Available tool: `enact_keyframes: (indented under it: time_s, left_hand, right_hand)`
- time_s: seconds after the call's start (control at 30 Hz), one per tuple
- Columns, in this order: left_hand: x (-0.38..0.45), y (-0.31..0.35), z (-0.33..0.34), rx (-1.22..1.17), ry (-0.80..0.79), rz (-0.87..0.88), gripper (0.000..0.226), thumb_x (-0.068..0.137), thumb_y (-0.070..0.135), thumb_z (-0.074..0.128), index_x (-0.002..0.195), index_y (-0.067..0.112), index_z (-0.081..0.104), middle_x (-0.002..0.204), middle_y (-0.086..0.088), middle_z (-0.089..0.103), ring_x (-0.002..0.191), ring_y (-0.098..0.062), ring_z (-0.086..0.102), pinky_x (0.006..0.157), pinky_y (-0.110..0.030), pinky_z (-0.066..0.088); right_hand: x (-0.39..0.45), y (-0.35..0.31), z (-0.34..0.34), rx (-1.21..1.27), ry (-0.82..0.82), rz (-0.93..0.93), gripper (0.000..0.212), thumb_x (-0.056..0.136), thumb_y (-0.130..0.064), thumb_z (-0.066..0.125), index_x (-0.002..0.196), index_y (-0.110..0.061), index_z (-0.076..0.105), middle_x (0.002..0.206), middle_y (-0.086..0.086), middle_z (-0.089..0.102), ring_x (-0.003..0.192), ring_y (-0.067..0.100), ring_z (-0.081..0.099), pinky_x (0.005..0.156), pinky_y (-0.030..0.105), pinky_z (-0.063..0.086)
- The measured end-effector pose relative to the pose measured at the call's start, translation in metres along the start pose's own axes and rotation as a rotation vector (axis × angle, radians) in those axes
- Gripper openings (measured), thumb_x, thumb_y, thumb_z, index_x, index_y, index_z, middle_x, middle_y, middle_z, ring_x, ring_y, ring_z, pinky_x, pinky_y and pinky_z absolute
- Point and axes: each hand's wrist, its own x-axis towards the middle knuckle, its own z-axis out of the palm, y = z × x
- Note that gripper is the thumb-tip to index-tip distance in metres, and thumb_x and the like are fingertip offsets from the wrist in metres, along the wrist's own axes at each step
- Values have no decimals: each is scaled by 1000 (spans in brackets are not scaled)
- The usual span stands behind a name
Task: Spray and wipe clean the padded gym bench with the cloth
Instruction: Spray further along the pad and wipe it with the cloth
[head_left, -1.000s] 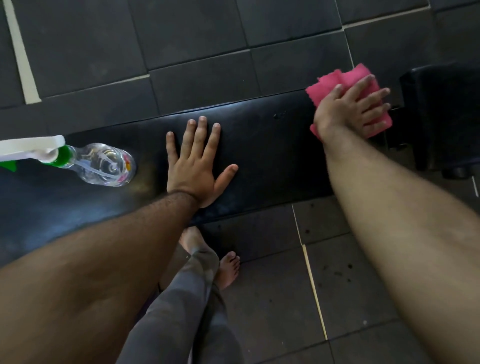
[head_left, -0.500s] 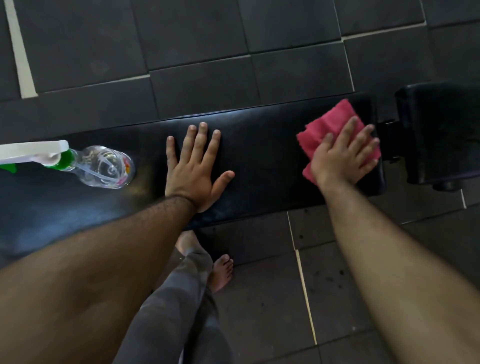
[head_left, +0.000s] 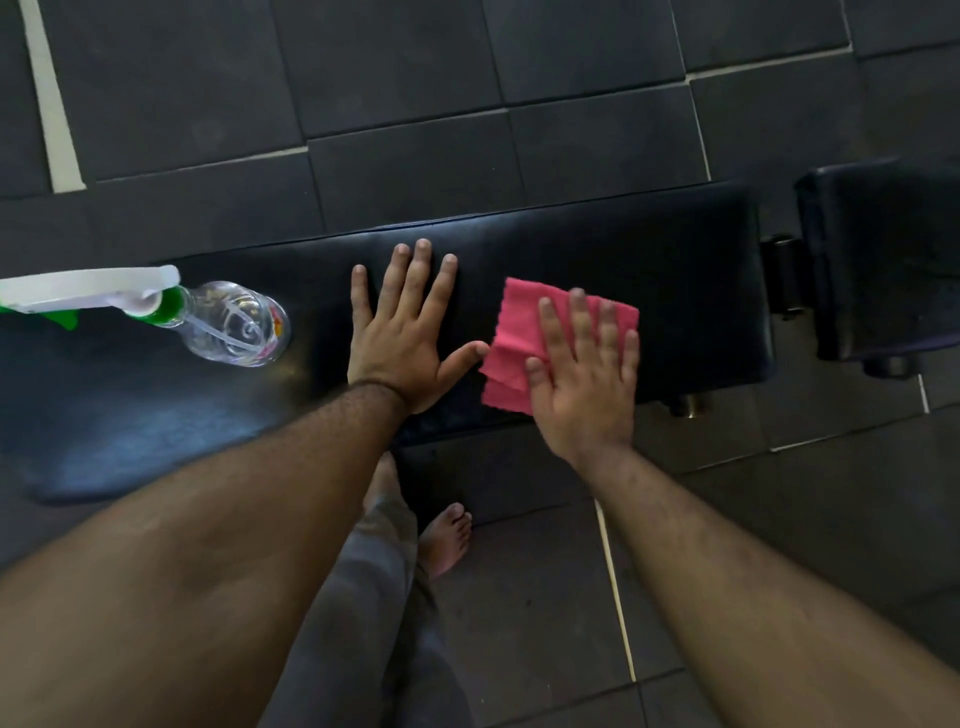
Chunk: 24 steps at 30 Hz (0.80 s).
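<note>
The black padded gym bench (head_left: 691, 270) runs left to right across the view. My left hand (head_left: 410, 338) lies flat on its middle, fingers spread, holding nothing. Just to its right, my right hand (head_left: 582, 384) presses flat on a pink cloth (head_left: 514, 332) spread on the pad; the cloth's left edge almost touches my left thumb. A clear spray bottle (head_left: 234, 322) with a white and green trigger head lies on its side on the bench, to the left of my left hand.
A second black pad (head_left: 883, 249) sits past a hinge gap at the bench's right end. Dark floor tiles with pale seams surround the bench. My bare foot (head_left: 447, 540) and grey trouser leg stand just in front of the bench.
My right hand has slid the pink cloth leftward along the pad, from the bench's right end to beside my left hand. The left hand and bottle stayed put.
</note>
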Motion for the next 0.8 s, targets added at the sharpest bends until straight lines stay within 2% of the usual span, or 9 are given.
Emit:
enact_keyframes:
  time_s: [0.13, 0.27, 0.37, 0.47, 0.53, 0.6, 0.67, 0.7, 0.8]
  left_hand:
    - [-1, -1, 2, -1, 10, -1, 105, 95, 92, 10, 177, 26, 11, 185, -8, 4, 171, -30, 1, 132, -69, -5]
    - [-2, -2, 3, -25, 36, 6, 103, 96, 91, 13, 176, 26, 9, 185, -7, 6, 171, -30, 4, 132, -69, -2]
    - [-7, -4, -1, -164, 125, 23, 101, 100, 83, 33, 175, 21, 6, 184, -14, 9, 170, -32, 12, 133, -68, 2]
    - [-14, -4, -16, -397, 231, 17, 98, 103, 72, 44, 171, 6, 19, 178, -25, 22, 166, -37, 26, 133, -66, 9]
    - [-19, -3, -33, -474, 265, -6, 85, 104, 53, 62, 166, 1, 35, 172, -24, 38, 160, -35, 37, 132, -63, 17]
    - [-33, -7, -51, -508, 305, -6, 63, 102, 38, 69, 152, 2, 56, 153, -18, 62, 142, -32, 56, 126, -57, 34]
    - [-58, -17, -68, -539, 389, -101, 34, 102, 37, 69, 120, 8, 72, 115, -9, 76, 106, -27, 68, 100, -45, 53]
    - [-73, -23, -76, -565, 414, -206, 26, 102, 38, 69, 104, 12, 72, 96, -4, 73, 89, -21, 65, 84, -40, 54]
    - [-117, -43, -95, -635, 470, -664, 42, 99, 46, 76, 78, 17, 55, 68, 6, 52, 65, -11, 47, 62, -36, 40]
  right_hand:
    - [41, 20, -14, 52, -19, 376, 70, 107, -62, 22, 171, -39, 4, 182, 2, -1, 167, 35, -2, 131, 64, 2]
    - [110, -18, -22, 127, -2, 664, 71, 104, -61, 16, 170, -40, 2, 181, 3, -10, 165, 40, -9, 129, 66, -5]
    - [117, -58, -21, 36, -54, 416, 69, 106, -60, 18, 170, -40, 4, 181, 4, -7, 165, 42, -7, 128, 66, -6]
    - [85, -81, -19, -52, -122, 89, 69, 108, -59, 19, 171, -38, -3, 181, 1, -9, 166, 39, -8, 130, 64, -6]
    - [60, -86, -21, -7, -141, 55, 70, 109, -58, 24, 171, -36, -1, 181, 0, -7, 166, 36, -8, 131, 62, -6]
    - [36, -93, -28, 89, -87, 106, 68, 110, -54, 34, 172, -31, 15, 181, 2, 9, 167, 32, 3, 133, 59, -4]
    - [11, -107, -34, 144, -20, 139, 62, 109, -46, 45, 167, -25, 35, 177, 6, 28, 165, 31, 19, 134, 57, 2]
    - [0, -114, -36, 154, -13, 142, 59, 108, -42, 49, 163, -24, 43, 174, 7, 34, 162, 32, 26, 134, 56, 7]
    - [-17, -133, -37, 157, -99, 140, 53, 105, -35, 55, 157, -24, 52, 170, 9, 39, 155, 37, 34, 131, 58, 18]
